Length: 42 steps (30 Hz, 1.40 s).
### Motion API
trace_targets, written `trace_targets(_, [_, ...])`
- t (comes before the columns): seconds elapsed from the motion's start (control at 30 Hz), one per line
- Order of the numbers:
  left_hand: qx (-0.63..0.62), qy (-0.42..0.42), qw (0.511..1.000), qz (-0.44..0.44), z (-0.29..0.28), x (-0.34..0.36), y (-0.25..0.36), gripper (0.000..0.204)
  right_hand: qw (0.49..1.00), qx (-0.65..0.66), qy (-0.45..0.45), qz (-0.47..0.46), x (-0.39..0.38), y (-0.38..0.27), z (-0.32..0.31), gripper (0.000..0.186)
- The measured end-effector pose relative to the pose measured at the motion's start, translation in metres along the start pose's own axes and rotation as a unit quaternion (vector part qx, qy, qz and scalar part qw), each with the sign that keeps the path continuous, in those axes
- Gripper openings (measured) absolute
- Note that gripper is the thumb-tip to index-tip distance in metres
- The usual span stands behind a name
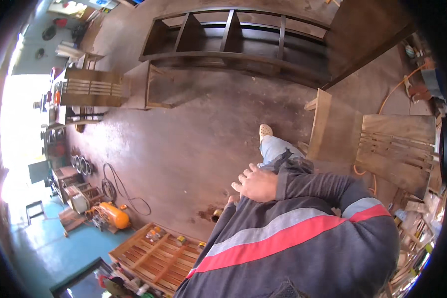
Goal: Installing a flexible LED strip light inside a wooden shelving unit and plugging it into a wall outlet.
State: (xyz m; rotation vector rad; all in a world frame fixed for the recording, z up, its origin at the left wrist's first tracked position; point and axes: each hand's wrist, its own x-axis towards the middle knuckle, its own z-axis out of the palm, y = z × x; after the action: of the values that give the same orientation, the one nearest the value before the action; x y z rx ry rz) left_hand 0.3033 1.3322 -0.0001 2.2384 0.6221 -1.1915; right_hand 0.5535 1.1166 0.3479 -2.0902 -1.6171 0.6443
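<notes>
My right hand [256, 184] comes out of a dark grey sleeve and hangs in front of my body with its fingers loosely apart and nothing in it. Of my left hand [231, 200] only a small bit shows at the cuff of the other sleeve, just below the right hand; its fingers are hidden. My striped grey and red jacket [293, 238] fills the lower right. Beyond the hands my leg in blue jeans [275, 149] ends in a light shoe [265, 130] on the brown floor.
A long dark wooden shelf unit [233, 44] lies at the top. A slatted wooden chair piece [397, 144] stands at right, a small wooden table [149, 84] and slatted frame [92, 87] at upper left. An orange compressor [114, 216], wooden pallet [154, 253] and small can [217, 214] are below.
</notes>
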Motion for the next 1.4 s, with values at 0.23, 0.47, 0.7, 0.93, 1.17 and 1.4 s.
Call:
trace_targets(0.23, [0.309, -0.039, 0.930, 0.195, -0.187, 0.092, 0.086, 0.017, 0.874, 0.486, -0.002, -0.005, -0.009, 0.055, -0.081, 0.075])
trace_targets(0.47, [0.281, -0.045, 0.945, 0.163, -0.297, 0.207, 0.132, 0.032, 0.878, 0.478, -0.010, 0.035, 0.021, 0.105, -0.112, 0.106])
trace_targets(0.7, [0.231, 0.090, 0.960, 0.131, -0.345, 0.244, 0.252, 0.023, 0.865, 0.472, 0.056, 0.158, 0.079, 0.173, -0.131, 0.109])
trace_targets(0.93, [0.474, -0.035, 0.816, 0.329, -0.483, 0.334, 0.269, 0.023, 0.872, 0.381, 0.137, 0.275, 0.144, 0.215, -0.178, 0.111])
trace_targets(1.17, [0.162, 0.018, 0.986, -0.018, -0.571, 0.370, 0.285, 0.027, 0.827, 0.403, 0.173, 0.351, 0.162, 0.237, -0.197, 0.103])
trace_targets(1.4, [0.456, -0.173, 0.849, 0.202, -0.535, 0.445, 0.319, 0.042, 0.754, 0.420, 0.253, 0.437, 0.161, 0.234, -0.199, 0.100])
